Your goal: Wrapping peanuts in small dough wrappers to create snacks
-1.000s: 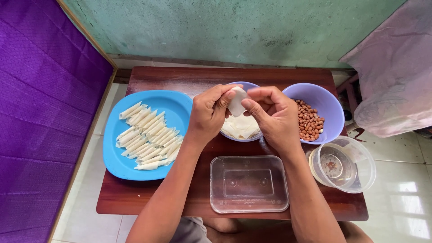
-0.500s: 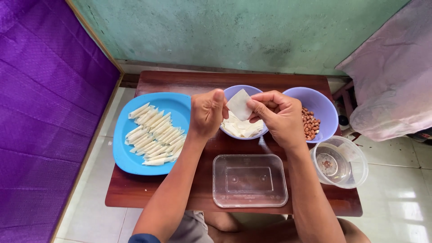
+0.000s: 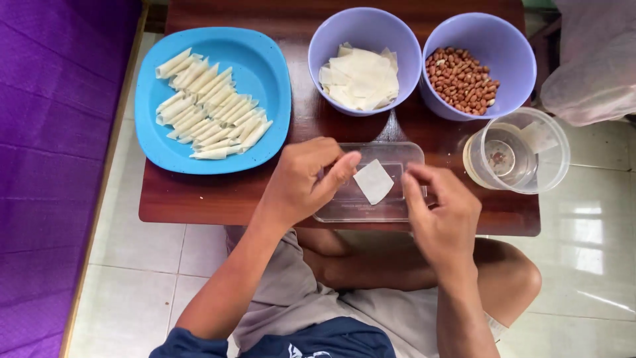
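A small square white wrapper lies flat on a clear rectangular plastic lid at the front of the wooden table. My left hand rests at the wrapper's left edge, its index finger touching or nearly touching the sheet. Just right of the wrapper hovers my right hand, fingers loosely curled, holding nothing that I can see. Behind the lid, a lilac bowl holds a stack of wrappers.
A blue plate at the left carries several rolled white wrappers. A second lilac bowl holds peanuts. A clear round tub with water stands at the right. Purple fabric lies left, pale tiled floor below.
Both hands came down from above the wrapper bowl to the clear lid. The wrapper they held up now lies flat on the lid. The camera tilted downward.
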